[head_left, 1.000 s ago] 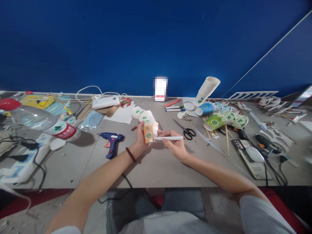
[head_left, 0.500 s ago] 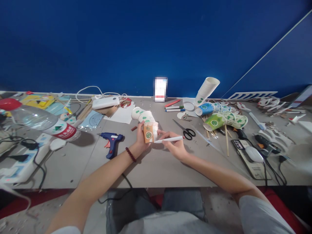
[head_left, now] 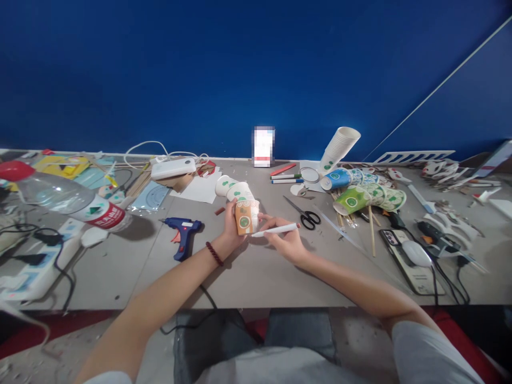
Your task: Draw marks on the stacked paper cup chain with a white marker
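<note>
My left hand is wrapped round the left side of a paper cup, orange on the left and white on the right, with a round green mark. This cup is at the near end of a curved row of white cups with green prints. In my right hand is a white marker, pinched between the fingers. Its tip points left and is close to the lower edge of the orange cup; whether it touches is too small to tell.
A blue glue gun and a large bottle lie left. Black scissors, markers, a leaning cup stack, blue cups and green cups are right. A phone sits near the right edge.
The marker in my right hand has shifted slightly to the left, and its tip is now further along the cup's lower edge. My left hand and the cup have hardly moved.
</note>
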### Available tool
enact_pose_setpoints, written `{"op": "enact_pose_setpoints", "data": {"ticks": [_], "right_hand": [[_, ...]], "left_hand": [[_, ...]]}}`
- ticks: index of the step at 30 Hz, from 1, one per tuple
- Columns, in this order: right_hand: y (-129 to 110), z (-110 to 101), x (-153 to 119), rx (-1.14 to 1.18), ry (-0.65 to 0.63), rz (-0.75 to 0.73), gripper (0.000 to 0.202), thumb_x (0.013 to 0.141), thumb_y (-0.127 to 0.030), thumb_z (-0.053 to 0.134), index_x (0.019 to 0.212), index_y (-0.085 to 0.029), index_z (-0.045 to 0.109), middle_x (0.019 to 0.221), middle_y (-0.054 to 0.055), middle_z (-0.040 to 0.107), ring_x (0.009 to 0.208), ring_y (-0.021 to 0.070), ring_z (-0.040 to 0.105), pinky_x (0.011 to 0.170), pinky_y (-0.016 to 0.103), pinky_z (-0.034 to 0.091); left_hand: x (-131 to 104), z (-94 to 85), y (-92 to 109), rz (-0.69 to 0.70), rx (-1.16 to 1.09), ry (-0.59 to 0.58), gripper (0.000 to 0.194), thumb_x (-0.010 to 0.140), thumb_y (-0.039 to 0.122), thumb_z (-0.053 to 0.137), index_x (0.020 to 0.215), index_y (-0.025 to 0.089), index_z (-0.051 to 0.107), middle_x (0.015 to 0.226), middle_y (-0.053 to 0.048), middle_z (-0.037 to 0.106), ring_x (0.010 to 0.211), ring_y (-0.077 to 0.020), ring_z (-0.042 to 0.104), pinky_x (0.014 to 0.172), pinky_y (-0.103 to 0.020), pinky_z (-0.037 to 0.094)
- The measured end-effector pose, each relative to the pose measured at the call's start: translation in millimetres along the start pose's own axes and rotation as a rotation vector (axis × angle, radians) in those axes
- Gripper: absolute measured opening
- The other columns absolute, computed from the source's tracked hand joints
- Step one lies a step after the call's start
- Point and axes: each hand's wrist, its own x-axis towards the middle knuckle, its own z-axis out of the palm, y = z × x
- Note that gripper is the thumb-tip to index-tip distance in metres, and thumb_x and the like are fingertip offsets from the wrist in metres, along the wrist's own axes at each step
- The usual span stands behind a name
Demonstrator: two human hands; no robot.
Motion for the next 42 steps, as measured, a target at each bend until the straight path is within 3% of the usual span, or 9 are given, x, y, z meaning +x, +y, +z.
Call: {"op": "enact_pose_setpoints", "data": {"ticks": [9,20,29,36,42], "right_hand": [[8,0,1,0.003,0.071,0.004,0.014,0.082,-0.037,0.07,0.086,-0.024,0.071,0.102,0.009,0.078,0.115,0.03,0.069,0.102,0.048,0.052],[3,0,0,0.013,-0.013,-0.001,0.009,0.081,-0.032,0.07,0.076,-0.024,0.071,0.085,0.006,0.077,0.122,0.0323,0.065,0.105,0.05,0.049],[11,0,1,0.037,0.061,0.003,0.016,0.083,-0.038,0.07,0.087,-0.023,0.07,0.108,0.009,0.077,0.117,0.0304,0.068,0.103,0.049,0.051],[7,0,0,0.03,-0.005,-0.039,0.011,0.082,-0.034,0.07,0.077,-0.024,0.071,0.085,0.006,0.077,0.122,0.0323,0.065,0.105,0.05,0.049],[8,0,2,0.054,0.067,0.013,0.014,0.082,-0.038,0.07,0.083,-0.023,0.07,0.102,0.008,0.078,0.117,0.03,0.069,0.101,0.048,0.052]], "left_hand": [[1,1.2,1,-0.035,-0.014,0.003,0.035,0.078,0.048,0.059,0.085,0.015,0.067,0.071,-0.006,0.071,0.062,-0.0206,0.068,0.062,-0.032,0.055],[-2,3.3,0,0.023,0.006,-0.003,0.036,0.081,0.049,0.058,0.085,0.014,0.067,0.071,-0.007,0.07,0.06,-0.0205,0.067,0.059,-0.032,0.054],[0,3.5,-1,0.015,-0.004,0.025,0.035,0.079,0.048,0.058,0.084,0.014,0.066,0.071,-0.006,0.071,0.062,-0.02,0.068,0.062,-0.031,0.054],[-3,5.2,0,0.041,0.016,0.012,0.038,0.082,0.048,0.055,0.086,0.013,0.068,0.071,-0.007,0.07,0.06,-0.0198,0.066,0.059,-0.031,0.053],[-2,6.7,0,0.037,0.018,0.044,0.035,0.081,0.046,0.056,0.084,0.014,0.066,0.071,-0.006,0.07,0.062,-0.0196,0.067,0.061,-0.03,0.053]]}}
